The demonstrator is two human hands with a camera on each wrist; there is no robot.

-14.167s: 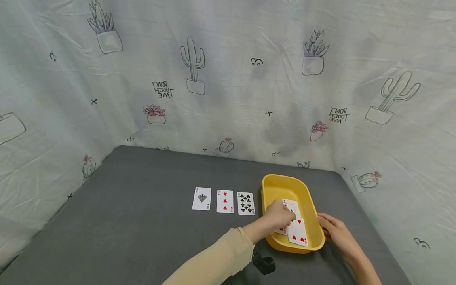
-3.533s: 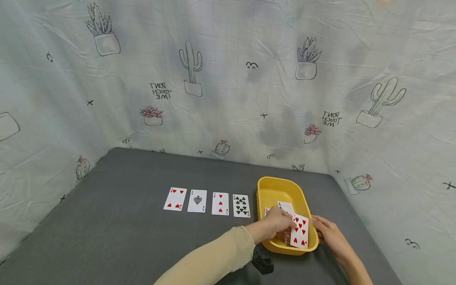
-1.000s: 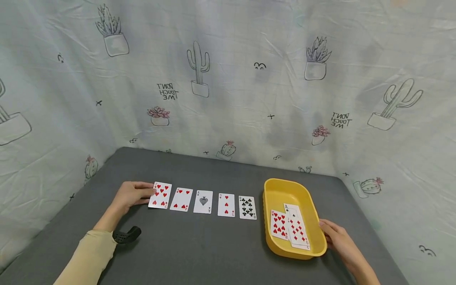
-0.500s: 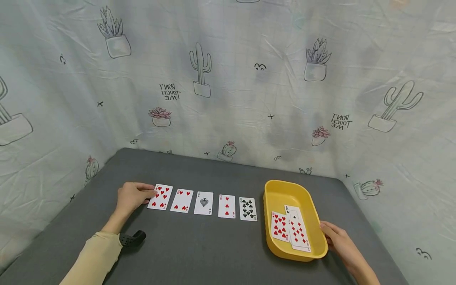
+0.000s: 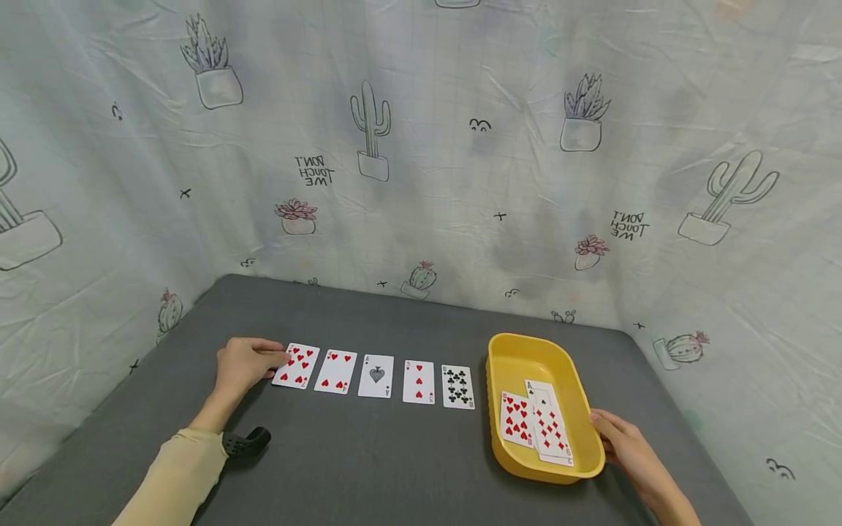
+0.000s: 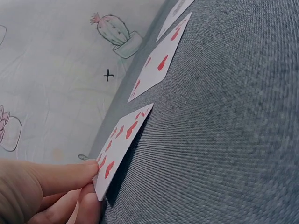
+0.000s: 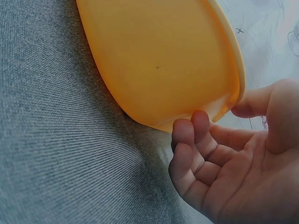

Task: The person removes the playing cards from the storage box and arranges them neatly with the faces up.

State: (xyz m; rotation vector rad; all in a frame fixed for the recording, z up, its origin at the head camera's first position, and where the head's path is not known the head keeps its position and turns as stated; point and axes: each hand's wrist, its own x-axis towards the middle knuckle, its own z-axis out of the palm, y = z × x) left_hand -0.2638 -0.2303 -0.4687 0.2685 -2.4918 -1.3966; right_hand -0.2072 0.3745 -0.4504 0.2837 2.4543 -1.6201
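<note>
At the left end of a row of playing cards, my left hand (image 5: 242, 365) pinches the left edge of a seven of hearts (image 5: 301, 369) between thumb and fingers. In the left wrist view that card (image 6: 122, 144) is slightly tilted, with a dark shadow under its near edge. To its right lie a four of hearts (image 5: 336, 371), an ace of spades (image 5: 376, 386), a three of hearts (image 5: 419, 392) and a club card (image 5: 457, 398), all face up. My right hand (image 5: 628, 446) grips the right side of a yellow tray (image 5: 588, 462), thumb at the rim, fingers curled against the outer wall.
Inside the tray lie a heart card (image 5: 516, 409), a diamond card (image 5: 551, 432) and a partly covered ace (image 5: 536, 387). Grey cloth covers the table (image 5: 368, 467). A patterned white curtain (image 5: 434, 168) hangs behind and at both sides.
Earlier my left hand reached into the tray and took the seven of hearts, then carried it left to the row. Over the last second the card has lowered slightly; the right hand keeps its hold.
</note>
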